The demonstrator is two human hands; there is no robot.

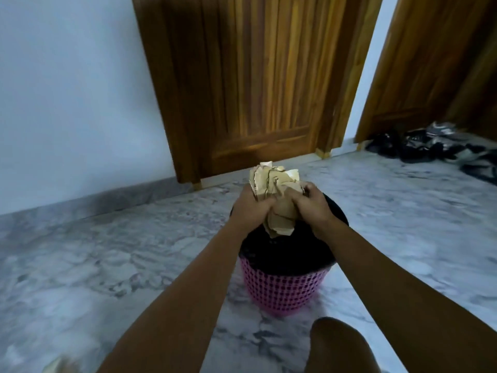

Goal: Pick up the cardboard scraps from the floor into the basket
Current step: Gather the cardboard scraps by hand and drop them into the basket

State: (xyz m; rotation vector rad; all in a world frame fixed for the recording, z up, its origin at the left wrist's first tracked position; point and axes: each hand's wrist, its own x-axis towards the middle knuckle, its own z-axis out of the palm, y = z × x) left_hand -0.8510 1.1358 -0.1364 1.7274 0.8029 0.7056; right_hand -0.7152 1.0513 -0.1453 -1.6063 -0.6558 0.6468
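Tan, crumpled cardboard scraps (274,195) bunched in both hands' closed grip over basket (282,294).

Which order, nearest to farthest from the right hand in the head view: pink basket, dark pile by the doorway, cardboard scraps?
1. cardboard scraps, gripped in the right hand.
2. pink basket, just below.
3. dark pile, far right on the floor.

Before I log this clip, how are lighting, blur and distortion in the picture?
Head view: dim, bluish light, no glare; the wide lens tilts the wooden door and wall; the left hand, right hand and cardboard scraps are fairly sharp; the bottom-left corner is smeared; the basket interior is too dark to read.
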